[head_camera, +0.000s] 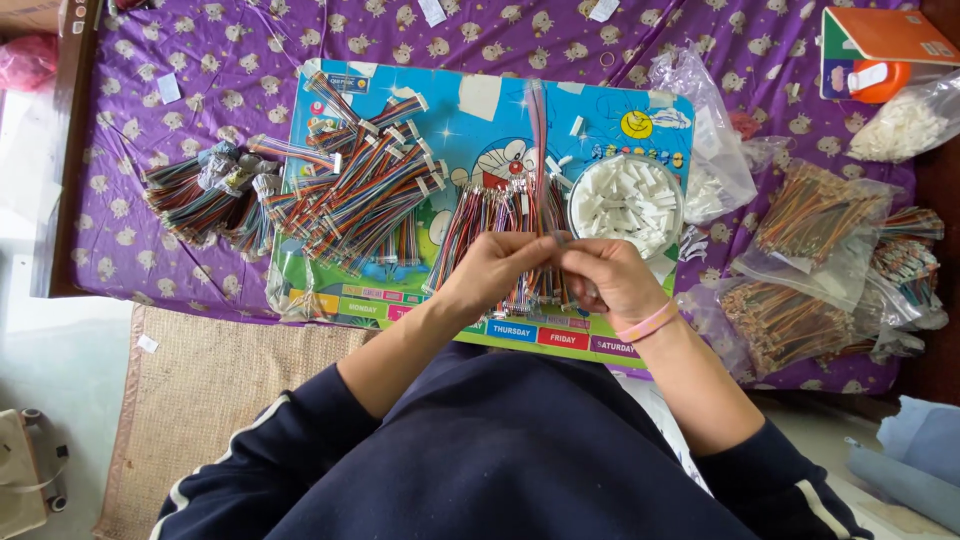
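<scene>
Both hands meet at centre, left hand (487, 270) and right hand (612, 280) pinching one wire harness (538, 150) running toward twelve o'clock, fingertips closed for grip; bowl of white connectors (626, 200) near at one o'clock; finished bundles (350, 190) at ten o'clock.

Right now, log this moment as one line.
left hand: pinching wire bundle | right hand: fingers meeting left's at the wires | bowl of white connectors: beside

Connector bowl (626, 200) right of wires (365, 190) — on board (480, 125)

Bright, even daylight; soft shadows, sharp focus, mild wide-angle edge distortion.
</scene>
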